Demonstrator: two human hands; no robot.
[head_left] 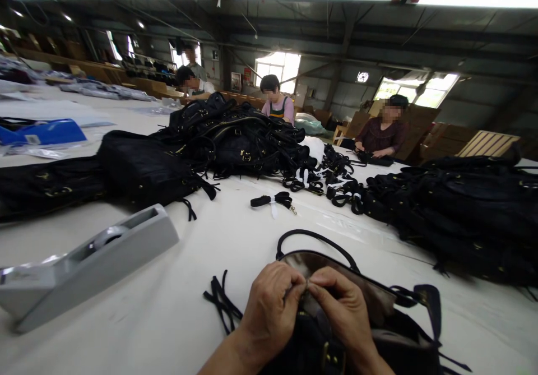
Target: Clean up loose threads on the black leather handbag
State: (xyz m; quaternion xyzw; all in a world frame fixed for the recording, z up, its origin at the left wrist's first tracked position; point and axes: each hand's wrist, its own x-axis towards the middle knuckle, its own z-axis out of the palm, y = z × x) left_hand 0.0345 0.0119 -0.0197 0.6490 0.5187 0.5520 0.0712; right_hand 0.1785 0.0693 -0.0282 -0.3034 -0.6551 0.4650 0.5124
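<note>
1. Grip: left hand (269,310) and right hand (342,313) meet thumb-to-forefinger, both pinching something tiny at the mouth of the open black handbag with brown lining (336,291). It looks like a zipper pull or lining tab; too small to tell which.
2. Both hands are clenched in a fine pinch. Fingers curl in; none are spread.
3. Doing it well, as a judgement: keep the two pinches touching, pull along the seam line and not across it, and let the bag's weight stay on the table so the lining does not bunch.
4. Where: the handbag lies at the near edge of the white work table (235,235), centre-right, partly under the wrists.
5. Pointing: the bag mouth faces up and toward the wearer. Its thin black loop handle (313,237) arches toward the far edge. The long axis runs roughly left to right along the near edge, tilting away on the right.
6. Just left of the bag: loose black straps (221,302) lying flat.
7. Near-left corner: grey tape dispenser (92,260), well apart from the hands.
8. Mid-table: a single rolled black strap (273,200).
9. Beyond it: piles of black bags (235,139), more on the right (462,212).
10. Far edge: other people seated at work (384,131).
</note>
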